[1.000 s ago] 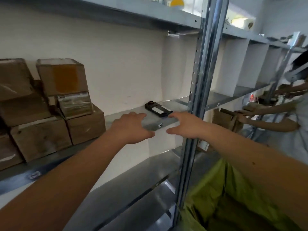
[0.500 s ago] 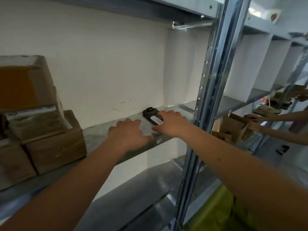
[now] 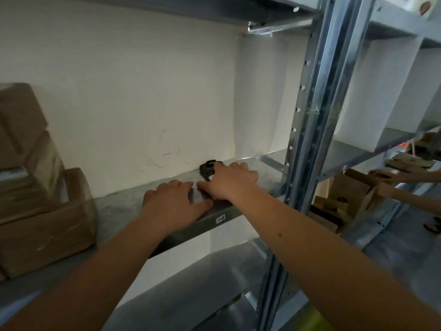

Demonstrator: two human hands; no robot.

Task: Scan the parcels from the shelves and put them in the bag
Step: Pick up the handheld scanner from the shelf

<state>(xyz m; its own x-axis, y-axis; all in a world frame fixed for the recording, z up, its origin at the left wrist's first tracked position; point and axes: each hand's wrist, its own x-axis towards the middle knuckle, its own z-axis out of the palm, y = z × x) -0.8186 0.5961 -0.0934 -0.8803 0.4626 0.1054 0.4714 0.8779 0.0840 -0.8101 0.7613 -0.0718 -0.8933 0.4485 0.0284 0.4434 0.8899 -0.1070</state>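
A black handheld scanner lies on the grey metal shelf, near the white back wall. My right hand lies over it, fingers curled round its body, so only its far end shows. My left hand rests flat on the shelf just left of the right hand, fingers relaxed and holding nothing. Brown cardboard parcels are stacked at the left end of the same shelf, some wrapped in clear tape. A sliver of the yellow-green bag shows at the bottom right.
A perforated steel upright stands just right of my right arm. Beyond it, another person's hands handle brown boxes on the neighbouring shelf. A lower shelf runs beneath my arms.
My right hand has reached forward over the scanner and closed on it. My left hand has settled onto the shelf. The view has shifted closer and rightward, so the parcels sit further left.
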